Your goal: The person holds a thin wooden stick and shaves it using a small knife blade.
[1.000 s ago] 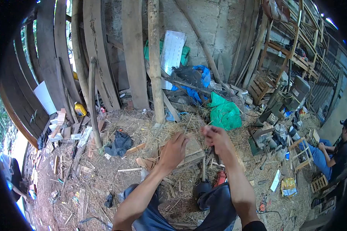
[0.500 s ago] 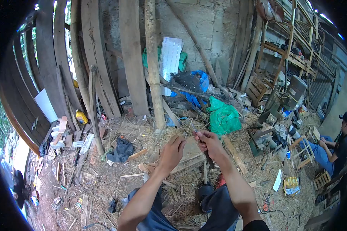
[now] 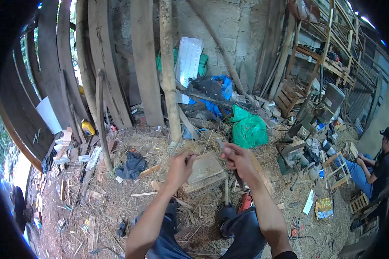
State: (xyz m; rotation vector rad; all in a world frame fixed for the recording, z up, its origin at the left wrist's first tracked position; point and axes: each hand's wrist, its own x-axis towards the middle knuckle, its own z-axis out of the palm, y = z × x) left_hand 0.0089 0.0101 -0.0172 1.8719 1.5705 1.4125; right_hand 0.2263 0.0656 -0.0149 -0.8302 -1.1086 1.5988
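My right hand is closed round a knife; its pale blade points up and left past the fingers, and a dark part shows below the hand. My left hand is held to the left, thumb and fingertips pressed together on something too small to make out. A gap separates the two hands. Below and between them lies a flat wooden block on the straw-covered ground.
A green bag lies ahead, right of a wooden post. A black bag is on the left. A red cylinder lies near my knees. A seated person is at the far right; another person is partly visible at far left.
My hands were close together half a second ago and are now farther apart, the left one having moved left. The blade shows more clearly above my right hand.
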